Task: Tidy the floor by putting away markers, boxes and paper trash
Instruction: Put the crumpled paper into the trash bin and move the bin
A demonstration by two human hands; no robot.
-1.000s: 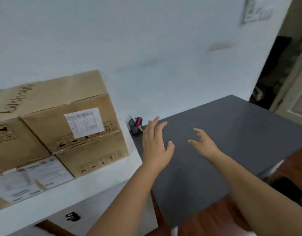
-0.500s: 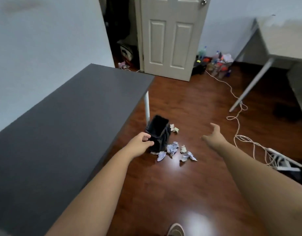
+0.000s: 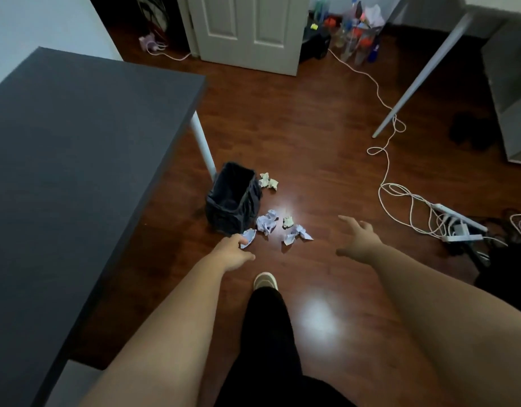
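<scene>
Five crumpled paper wads lie on the dark wood floor [image 3: 326, 148] beside an upright black trash bin [image 3: 234, 198]: one cream wad [image 3: 268, 180] near its far corner, three bluish-white wads [image 3: 266, 222] [image 3: 296, 234] [image 3: 249, 237] and a small cream one [image 3: 288, 221] clustered by its near corner.

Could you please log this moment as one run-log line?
phase: approaching trash | left hand: empty, loosely curled | right hand: open, empty | crumpled papers: on floor beside black bin | none binned yet

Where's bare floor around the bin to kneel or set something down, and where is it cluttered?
Bare floor: the wide stretch between the door and the bin, and the patch ahead of the shoe. Crowded: crumpled papers hug the bin's right side; the white cable and power strip fill the right. Both hands, left hand and right hand, are empty.
</scene>
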